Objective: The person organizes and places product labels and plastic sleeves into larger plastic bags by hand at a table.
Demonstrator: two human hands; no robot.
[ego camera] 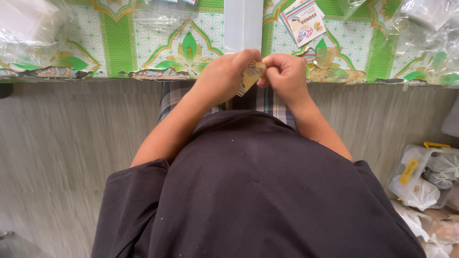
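Note:
My left hand (224, 76) and my right hand (283, 74) meet just below the edge of the green patterned table (114, 43). Both pinch a small flat tan packet (250, 76) between thumbs and fingers. The packet is tilted, and most of it is hidden by my fingers. My forearms reach forward over my dark shirt and checked trousers.
A printed paper card (303, 21) lies on the table just beyond my right hand. Clear plastic bags (425, 28) crowd the table's right and left ends. A clear upright plastic strip (243, 24) stands at the centre. A plastic box of filled bags (423, 179) sits on the floor at right.

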